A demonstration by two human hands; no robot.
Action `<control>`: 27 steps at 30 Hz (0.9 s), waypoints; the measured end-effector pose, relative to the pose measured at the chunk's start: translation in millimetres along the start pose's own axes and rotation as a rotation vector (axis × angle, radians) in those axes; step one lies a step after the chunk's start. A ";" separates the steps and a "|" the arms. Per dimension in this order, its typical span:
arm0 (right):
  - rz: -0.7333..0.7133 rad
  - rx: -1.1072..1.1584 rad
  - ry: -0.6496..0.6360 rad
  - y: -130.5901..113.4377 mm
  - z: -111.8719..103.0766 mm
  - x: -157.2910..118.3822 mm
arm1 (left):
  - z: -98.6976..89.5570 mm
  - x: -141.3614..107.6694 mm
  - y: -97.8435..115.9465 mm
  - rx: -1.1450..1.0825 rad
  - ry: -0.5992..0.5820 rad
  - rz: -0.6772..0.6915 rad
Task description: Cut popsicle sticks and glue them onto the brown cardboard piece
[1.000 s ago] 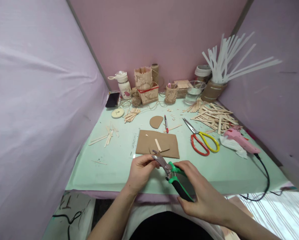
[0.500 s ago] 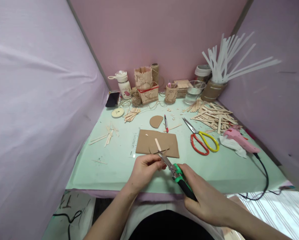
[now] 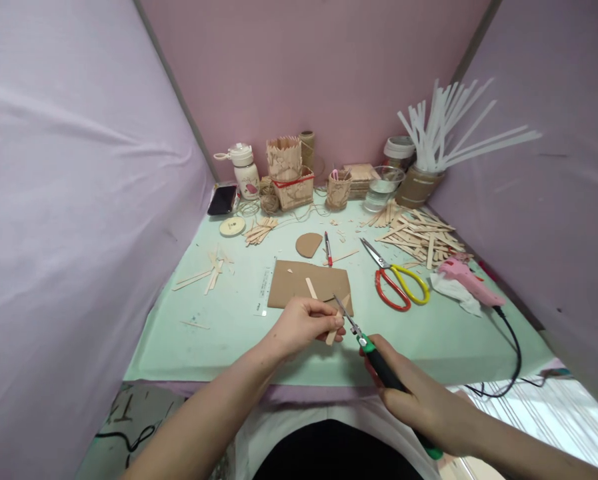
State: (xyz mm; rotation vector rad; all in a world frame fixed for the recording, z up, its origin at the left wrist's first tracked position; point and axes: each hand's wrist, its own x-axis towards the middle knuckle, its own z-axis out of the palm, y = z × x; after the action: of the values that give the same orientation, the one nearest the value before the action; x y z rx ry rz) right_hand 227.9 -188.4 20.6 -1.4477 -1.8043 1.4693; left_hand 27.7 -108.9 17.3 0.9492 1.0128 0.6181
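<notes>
My left hand [image 3: 303, 323] is closed in a pinch on a short flat wooden craft stick [image 3: 331, 337], just in front of a rectangular piece of cardboard [image 3: 289, 288]. Closed round the black and green handles of a pair of shears [image 3: 383, 367] is my right hand [image 3: 413, 393]. The blades point up and left, right beside the left fingertips; whether they touch the stick I cannot tell. Another stick piece [image 3: 311, 287] lies on the cardboard. Under the cardboard's left side a clear ruler [image 3: 263, 293] sticks out.
Large scissors [image 3: 393, 287] lie to the right, near a pink glue gun [image 3: 466, 280] with a black cord. Behind them is a heap of craft sticks [image 3: 421, 235]. A water bowl [image 3: 381, 193], wooden baskets [image 3: 295, 190] and a bottle [image 3: 247, 177] line the back.
My left hand has moved right and turned the stick, whose end now points toward me. The shears have swung to the stick's right side. The whole view has shifted slightly.
</notes>
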 end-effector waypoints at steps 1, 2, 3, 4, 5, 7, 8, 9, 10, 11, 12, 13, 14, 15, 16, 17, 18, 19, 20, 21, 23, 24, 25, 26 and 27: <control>-0.002 -0.001 0.003 1.8 0.9 -0.4 | 0.7 1.4 -0.5 0.006 -0.007 -0.004; -0.005 0.000 0.007 3.3 1.8 -0.3 | 1.0 2.9 -1.3 0.013 -0.013 -0.006; -0.008 0.005 0.016 4.6 2.5 0.3 | 1.0 4.5 -2.1 0.020 -0.015 -0.008; -0.006 0.016 0.032 5.6 3.1 1.1 | 0.6 6.0 -2.9 0.024 -0.012 -0.008; 0.002 0.030 0.050 6.6 3.2 2.1 | 0.1 7.4 -3.6 0.027 -0.006 -0.009; 0.030 0.067 0.092 8.2 1.8 4.2 | -1.5 9.2 -3.7 0.029 0.006 -0.012; 0.041 0.090 0.109 8.8 0.0 5.1 | -2.2 9.5 -3.2 0.028 0.010 -0.014; 0.046 0.115 0.122 9.2 -2.6 6.0 | -2.9 9.3 -2.3 0.025 0.009 -0.014; 0.042 0.140 0.134 9.1 -5.7 7.0 | -3.4 8.9 -1.2 0.023 0.003 -0.011; 0.032 0.164 0.150 8.4 -9.1 8.3 | -3.7 8.2 0.1 0.024 -0.007 -0.004; 0.019 0.184 0.170 7.0 -12.4 10.0 | -3.9 7.4 1.3 0.033 -0.020 0.012; 0.003 0.200 0.191 4.8 -15.2 12.4 | -3.9 6.6 2.3 0.050 -0.037 0.037; -0.018 0.211 0.216 2.1 -17.3 15.6 | -3.9 6.0 3.0 0.075 -0.057 0.070; -0.040 0.219 0.243 -1.1 -18.6 19.6 | -4.0 5.6 3.3 0.106 -0.078 0.108; -0.064 0.226 0.269 -4.4 -18.9 24.4 | -4.1 5.3 3.2 0.142 -0.095 0.146; -0.088 0.232 0.295 -7.5 -18.5 29.8 | -4.4 5.1 2.9 0.180 -0.104 0.178; -0.112 0.237 0.322 -10.4 -17.5 35.4 | -4.8 4.8 2.3 0.218 -0.102 0.202; -0.138 0.236 0.347 -12.6 -16.0 41.0 | -5.2 4.5 1.6 0.256 -0.087 0.216; -0.164 0.229 0.365 -14.3 -14.4 46.2 | -5.6 4.0 0.9 0.296 -0.063 0.223; -0.186 0.218 0.375 -15.2 -12.7 50.8 | -6.0 3.3 0.3 0.340 -0.036 0.227; -0.215 0.189 0.378 -15.1 -9.6 57.6 | -6.4 1.5 -0.6 0.445 0.013 0.245; -0.219 0.175 0.372 -14.2 -8.2 59.9 | -6.5 0.5 -1.0 0.503 0.030 0.261; -0.219 0.162 0.368 -12.9 -7.1 61.7 | -6.4 -0.3 -1.4 0.559 0.041 0.282; -0.215 0.149 0.364 -11.5 -6.1 63.0 | -6.2 -0.8 -1.8 0.607 0.047 0.303; -0.210 0.137 0.361 -10.0 -5.2 64.0 | -6.1 -1.0 -2.4 0.642 0.047 0.323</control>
State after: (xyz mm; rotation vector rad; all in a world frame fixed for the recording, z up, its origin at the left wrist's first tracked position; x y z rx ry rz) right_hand 202.9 -128.9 13.0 -1.3125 -1.5491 1.1210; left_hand 21.8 -108.6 14.4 1.6934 1.1337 0.5894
